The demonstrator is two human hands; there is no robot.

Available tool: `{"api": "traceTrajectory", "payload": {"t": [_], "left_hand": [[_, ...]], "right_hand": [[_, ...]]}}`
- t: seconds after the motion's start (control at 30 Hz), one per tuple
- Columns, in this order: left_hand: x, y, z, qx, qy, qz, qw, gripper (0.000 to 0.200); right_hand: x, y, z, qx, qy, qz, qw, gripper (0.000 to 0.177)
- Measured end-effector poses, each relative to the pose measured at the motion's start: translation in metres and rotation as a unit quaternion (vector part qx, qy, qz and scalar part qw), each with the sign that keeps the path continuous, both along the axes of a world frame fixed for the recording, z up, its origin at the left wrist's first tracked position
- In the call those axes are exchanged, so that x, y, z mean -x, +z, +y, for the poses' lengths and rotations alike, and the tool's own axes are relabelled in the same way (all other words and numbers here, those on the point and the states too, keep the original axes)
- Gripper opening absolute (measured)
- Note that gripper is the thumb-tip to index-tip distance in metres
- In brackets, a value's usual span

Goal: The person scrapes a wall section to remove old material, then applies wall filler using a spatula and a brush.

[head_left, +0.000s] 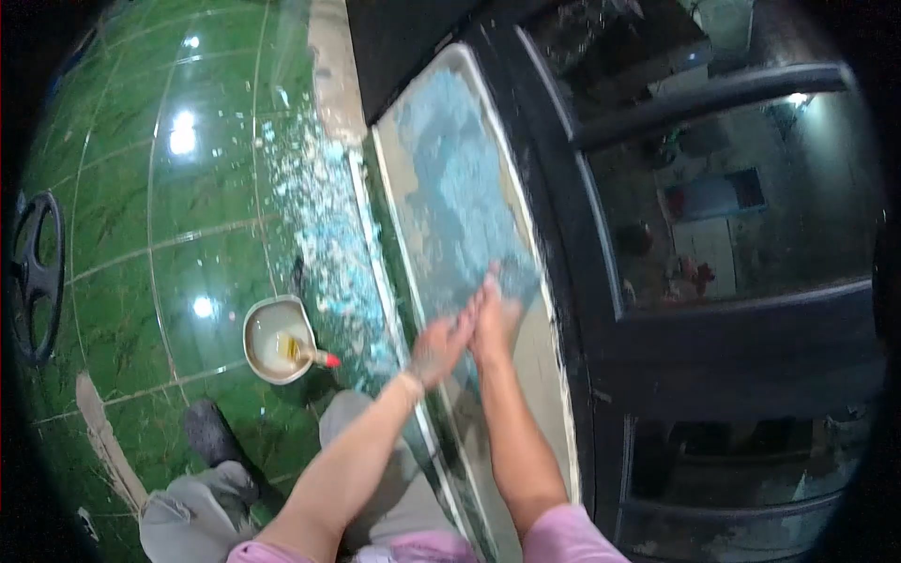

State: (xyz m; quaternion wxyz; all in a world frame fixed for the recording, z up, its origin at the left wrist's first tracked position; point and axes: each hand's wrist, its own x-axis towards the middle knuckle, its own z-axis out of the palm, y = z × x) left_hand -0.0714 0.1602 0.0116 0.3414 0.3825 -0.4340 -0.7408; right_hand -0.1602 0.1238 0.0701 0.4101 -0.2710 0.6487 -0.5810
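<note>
Both my hands are together over a long panel [404, 178] covered in patchy, peeling pale-blue paint. My right hand [496, 324] is closed, with its fingers pointing up the panel. Just past them lies a flat grey shape that looks like the blade of a scraper [518, 278], against the painted surface; motion blurs its outline. My left hand [443, 349] is closed right beside the right hand, touching it, apparently on the scraper's handle, which the fingers hide. Blue and whitish paint flakes [328, 253] are scattered along the panel's left side.
On the green tiled floor [113, 272] a bowl [251, 342] holds cloudy liquid and a brush [305, 353] with a red-tipped handle. A dark frame with glass panes [694, 216] borders the panel on the right. A black wheel [38, 277] is at far left.
</note>
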Motion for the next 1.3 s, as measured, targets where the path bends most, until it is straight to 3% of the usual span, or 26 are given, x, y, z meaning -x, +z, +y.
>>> {"api": "traceTrajectory", "payload": {"t": [0.03,0.07,0.13,0.2,0.27,0.33,0.37,0.4,0.47,0.57,0.67,0.8,0.87,0.93,1.0,1.07,1.1,1.17,1.27,1.3], "left_hand": [[0.007,-0.042,-0.012,0.317,-0.030,-0.138,0.938,0.044],[0.007,-0.037,0.003,0.197,-0.038,-0.099,0.975,0.047],[0.007,-0.018,0.043,-0.033,-0.028,-0.014,0.999,0.054],[0.039,-0.062,0.077,0.019,0.033,0.008,0.999,0.051],[-0.002,-0.013,0.057,-0.097,-0.066,-0.030,0.993,0.047],[0.008,-0.041,0.061,0.215,-0.024,-0.129,0.968,0.033],[0.009,-0.059,0.061,0.365,-0.006,-0.180,0.914,0.027],[0.009,-0.053,0.069,0.373,-0.013,-0.193,0.907,0.032],[0.026,-0.063,0.093,0.182,-0.032,-0.100,0.978,0.030],[0.014,-0.016,0.099,-0.050,-0.039,-0.020,0.998,0.038],[0.017,-0.032,0.105,-0.026,-0.030,0.070,0.997,0.042],[0.027,-0.040,0.115,-0.023,-0.046,0.080,0.995,0.028],[0.031,-0.053,0.115,0.199,0.013,-0.012,0.980,0.026],[0.032,-0.056,0.112,0.401,0.061,-0.103,0.908,0.027],[0.018,-0.032,0.105,0.178,-0.053,-0.085,0.979,0.030],[0.034,-0.070,0.111,0.423,0.075,-0.132,0.894,0.022],[0.037,-0.071,0.110,0.399,0.086,-0.088,0.909,0.022],[0.017,-0.040,0.100,0.203,-0.010,-0.050,0.978,0.022],[0.004,-0.026,0.085,-0.025,-0.105,-0.001,0.994,0.038],[0.008,-0.034,0.089,0.012,-0.085,0.006,0.996,0.044]], "right_hand": [[0.011,-0.012,0.020,-0.026,-0.018,0.009,0.999,0.012],[0.021,-0.029,0.027,-0.036,-0.024,0.015,0.999,0.012],[0.021,-0.037,0.036,-0.036,-0.024,0.017,0.999,0.013],[0.023,-0.040,0.070,-0.053,-0.030,0.018,0.998,0.014],[0.018,-0.039,0.072,-0.042,-0.039,-0.002,0.998,0.022],[-0.001,-0.034,0.059,-0.016,-0.075,-0.057,0.995,0.026],[0.002,-0.035,0.062,-0.013,-0.070,-0.064,0.995,0.027],[0.008,-0.044,0.075,-0.028,-0.062,-0.053,0.996,0.026],[0.025,-0.049,0.098,-0.046,-0.053,-0.017,0.997,0.026],[0.030,-0.046,0.094,-0.060,-0.055,-0.013,0.997,0.025],[0.023,-0.047,0.092,-0.052,-0.053,0.006,0.997,0.011],[0.038,-0.048,0.102,-0.040,-0.011,0.012,0.999,0.031],[0.037,-0.039,0.106,-0.016,-0.017,0.037,0.999,0.032],[0.038,-0.033,0.103,-0.012,-0.007,0.051,0.999,0.031],[0.038,-0.039,0.102,-0.014,-0.002,0.077,0.997,0.031],[0.034,-0.038,0.104,-0.003,-0.004,0.089,0.996,0.032],[0.031,-0.036,0.102,-0.012,-0.016,0.102,0.995,0.032],[0.030,-0.036,0.095,-0.014,-0.018,0.135,0.991,0.030],[0.038,-0.047,0.093,-0.008,-0.012,0.172,0.985,0.027],[0.037,-0.047,0.093,0.002,-0.012,0.173,0.985,0.028]]}}
